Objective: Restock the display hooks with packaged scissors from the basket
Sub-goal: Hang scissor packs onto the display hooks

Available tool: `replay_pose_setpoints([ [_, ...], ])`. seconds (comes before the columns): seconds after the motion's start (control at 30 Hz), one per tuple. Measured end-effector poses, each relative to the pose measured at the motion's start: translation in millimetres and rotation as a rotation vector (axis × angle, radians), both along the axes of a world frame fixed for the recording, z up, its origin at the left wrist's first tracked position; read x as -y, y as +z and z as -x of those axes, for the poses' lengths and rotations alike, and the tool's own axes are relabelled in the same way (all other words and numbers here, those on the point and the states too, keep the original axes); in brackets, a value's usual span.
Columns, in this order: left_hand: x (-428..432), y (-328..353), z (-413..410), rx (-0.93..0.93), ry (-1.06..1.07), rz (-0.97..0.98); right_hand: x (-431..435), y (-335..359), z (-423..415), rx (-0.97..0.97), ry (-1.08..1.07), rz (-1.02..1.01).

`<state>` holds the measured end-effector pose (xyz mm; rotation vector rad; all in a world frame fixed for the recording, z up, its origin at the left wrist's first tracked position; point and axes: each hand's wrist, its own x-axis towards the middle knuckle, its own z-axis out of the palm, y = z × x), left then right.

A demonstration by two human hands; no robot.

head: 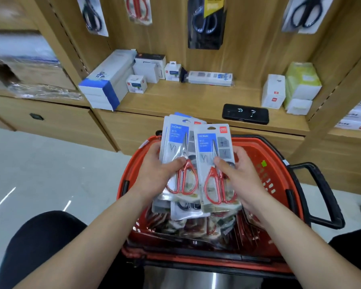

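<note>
While both hands hang over the red basket (277,174), each is clamped on packaged scissors. Left hand (154,172): fingers curled behind a fanned stack of packs (175,142), thumb pressed on the front pack just beside the scissor pivot. Right hand (241,174): pinches a single pack (212,155), thumb on the front near the blades, fingers behind its right edge. The single pack overlaps the stack's right side. Both show red handles and a blue label at the top. The packs stand roughly upright, slightly tilted, between the two hands and above the basket. More packs (196,228) lie heaped inside the basket below. Beyond it, a wooden shelf (186,99) carries white boxes (137,83) and a black phone (245,113). Hanging packs (206,24) sit against the back panel above.
</note>
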<state>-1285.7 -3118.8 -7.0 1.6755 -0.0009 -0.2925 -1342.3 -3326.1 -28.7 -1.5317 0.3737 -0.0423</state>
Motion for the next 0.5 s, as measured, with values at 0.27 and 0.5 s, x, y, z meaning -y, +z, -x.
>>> replay_pose_setpoints([
  [0.27,-1.6,25.3,-38.8,0.004,0.027,0.066,3.4,31.1,-26.1,0.047,0.03,-0.153],
  [0.5,-16.3,52.5,-93.1,0.095,0.117,0.198,-1.7,81.4,-75.6,0.238,0.083,-0.074],
])
